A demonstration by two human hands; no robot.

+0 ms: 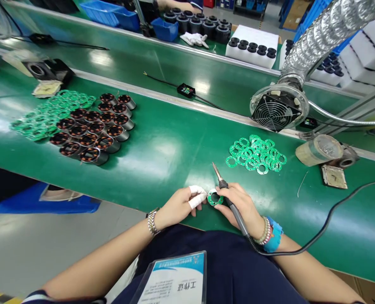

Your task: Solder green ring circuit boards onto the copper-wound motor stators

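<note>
This was a factory workshop, an electronics assembly line by the look of it. A long green tabletop (162, 147) ran across the room, with a second tabletop (127, 63) behind it. Green circuit rings (257, 154) lay in a loose pile, and metal motor cores (95, 126) wound with copper stood in rows. A soldering iron (234, 207) trailed a black cable, and a fan (274, 113) hung on a silvery duct (320, 40). Blue plastic bins (165, 29), black round parts (203, 25) and white foam trays (253, 44) filled the far side, where another worker's arm (177, 5) showed. A badge (177, 278) hung over a dark uniform (231, 266).
</note>
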